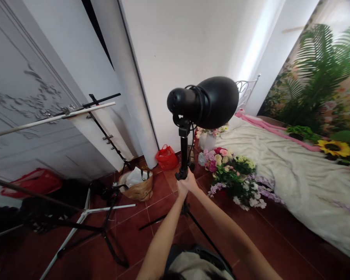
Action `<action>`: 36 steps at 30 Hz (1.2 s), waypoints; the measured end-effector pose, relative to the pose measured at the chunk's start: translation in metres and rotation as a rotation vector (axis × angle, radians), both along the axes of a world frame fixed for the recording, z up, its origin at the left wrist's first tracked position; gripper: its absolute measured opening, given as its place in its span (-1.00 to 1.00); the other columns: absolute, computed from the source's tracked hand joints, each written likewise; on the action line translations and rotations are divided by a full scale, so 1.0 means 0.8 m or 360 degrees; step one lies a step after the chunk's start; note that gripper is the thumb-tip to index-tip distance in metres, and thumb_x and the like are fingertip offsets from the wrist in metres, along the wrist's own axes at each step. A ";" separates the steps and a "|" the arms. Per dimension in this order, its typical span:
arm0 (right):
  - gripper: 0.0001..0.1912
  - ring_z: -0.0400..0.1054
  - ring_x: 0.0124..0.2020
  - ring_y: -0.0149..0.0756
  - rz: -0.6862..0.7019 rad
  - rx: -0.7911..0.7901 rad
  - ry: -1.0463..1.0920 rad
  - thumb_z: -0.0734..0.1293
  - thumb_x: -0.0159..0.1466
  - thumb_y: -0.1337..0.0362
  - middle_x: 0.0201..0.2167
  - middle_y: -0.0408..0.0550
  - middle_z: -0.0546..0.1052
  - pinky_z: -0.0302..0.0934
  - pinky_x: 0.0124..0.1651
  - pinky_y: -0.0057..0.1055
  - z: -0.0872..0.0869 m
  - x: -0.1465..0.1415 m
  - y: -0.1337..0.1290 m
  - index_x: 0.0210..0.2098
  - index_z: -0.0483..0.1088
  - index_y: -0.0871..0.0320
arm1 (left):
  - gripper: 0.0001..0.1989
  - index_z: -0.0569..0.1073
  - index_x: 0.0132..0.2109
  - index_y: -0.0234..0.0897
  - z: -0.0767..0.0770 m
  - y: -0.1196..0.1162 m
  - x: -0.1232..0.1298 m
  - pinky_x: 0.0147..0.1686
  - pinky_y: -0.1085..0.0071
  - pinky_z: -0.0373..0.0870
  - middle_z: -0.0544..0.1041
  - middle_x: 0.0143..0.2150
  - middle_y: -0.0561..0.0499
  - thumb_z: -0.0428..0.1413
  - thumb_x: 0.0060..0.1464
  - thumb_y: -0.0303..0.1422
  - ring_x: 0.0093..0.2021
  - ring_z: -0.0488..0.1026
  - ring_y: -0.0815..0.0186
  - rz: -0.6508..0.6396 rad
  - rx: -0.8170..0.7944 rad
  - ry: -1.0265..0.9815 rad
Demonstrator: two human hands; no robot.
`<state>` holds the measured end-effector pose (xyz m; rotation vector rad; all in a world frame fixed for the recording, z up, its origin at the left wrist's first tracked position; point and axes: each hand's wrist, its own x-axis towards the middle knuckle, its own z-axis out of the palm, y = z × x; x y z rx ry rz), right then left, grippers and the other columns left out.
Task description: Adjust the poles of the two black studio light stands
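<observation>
A black studio lamp (218, 102) with a wide rounded shade sits on top of a black light stand (184, 153) right in front of me. A cord is looped around the lamp's neck. Both my hands are closed around the stand's pole, just below a clamp collar. My left hand (182, 188) lies on the left side of the pole, and my right hand (190, 182) overlaps it from the right. The fingers are partly hidden behind the wrists and the pole. The stand's legs spread over the red tiled floor (134, 229).
Artificial flowers (221, 161) lie on the floor to the right, beside a bed with a pale cover (245, 140). A red bag (167, 157) and a woven basket (138, 188) stand ahead. Other stands with a white pole (105, 107) crowd the left.
</observation>
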<state>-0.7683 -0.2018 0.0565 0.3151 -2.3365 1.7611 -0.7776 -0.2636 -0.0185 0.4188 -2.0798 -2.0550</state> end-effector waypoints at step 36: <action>-0.28 0.29 0.05 -0.25 0.0473 -0.0038 0.0311 0.39 0.09 0.16 0.04 0.09 0.35 0.25 0.02 -0.29 0.113 -0.002 0.071 0.15 0.02 0.13 | -0.76 0.40 -0.36 -0.29 -0.012 0.013 -0.001 -0.37 0.44 0.33 0.46 -0.44 -0.01 0.14 -0.07 -0.19 -0.41 0.42 0.31 0.0056 -0.0175 0.0297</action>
